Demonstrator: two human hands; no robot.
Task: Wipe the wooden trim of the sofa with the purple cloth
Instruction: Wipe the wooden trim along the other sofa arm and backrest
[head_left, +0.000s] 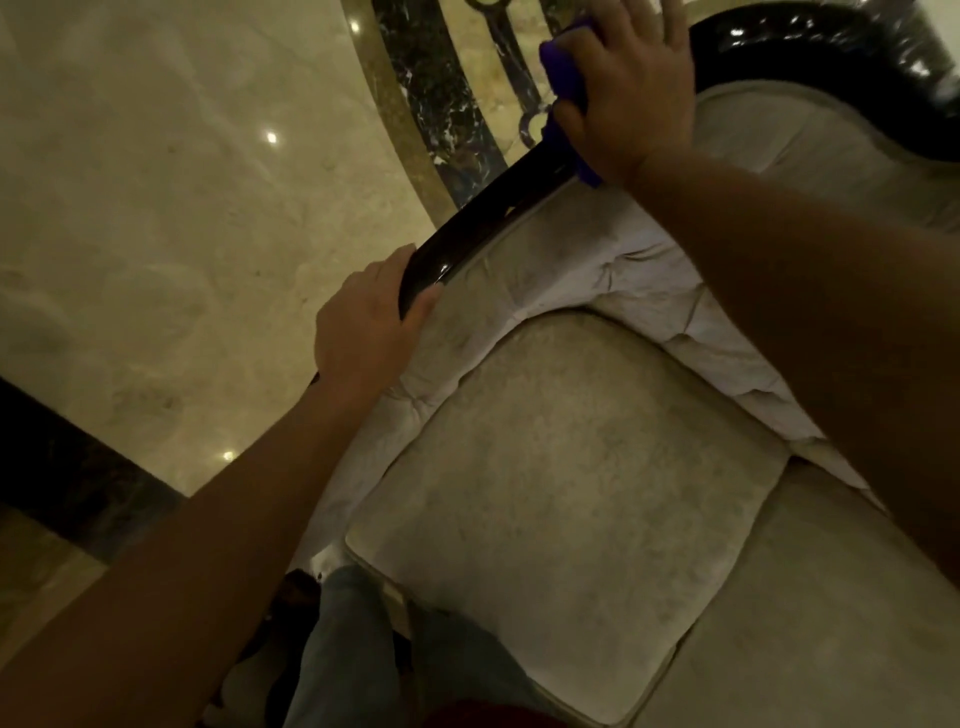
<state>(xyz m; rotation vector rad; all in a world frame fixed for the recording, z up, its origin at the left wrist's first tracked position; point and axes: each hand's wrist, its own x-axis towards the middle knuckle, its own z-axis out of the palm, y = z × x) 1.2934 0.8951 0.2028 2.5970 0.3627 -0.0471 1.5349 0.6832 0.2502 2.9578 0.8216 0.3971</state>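
The right hand (623, 93) presses the crumpled purple cloth (563, 67) onto the glossy dark wooden trim (498, 208), fingers seemingly straight; the left hand (369, 322) grips that trim lower down.

The left hand (371, 322) is gripping the dark, glossy wooden trim (498, 213) that is running along the top of the cream upholstered sofa (597, 260), with its fingers curling over the far side and its thumb lying on the near one. Farther along the same rail, the right hand (628, 98) is pressing a bunched purple cloth (563, 65) onto the wood with straight fingers (only the cloth's edges are showing around the palm). A polished beige marble floor (182, 182) is gleaming beyond the sofa.
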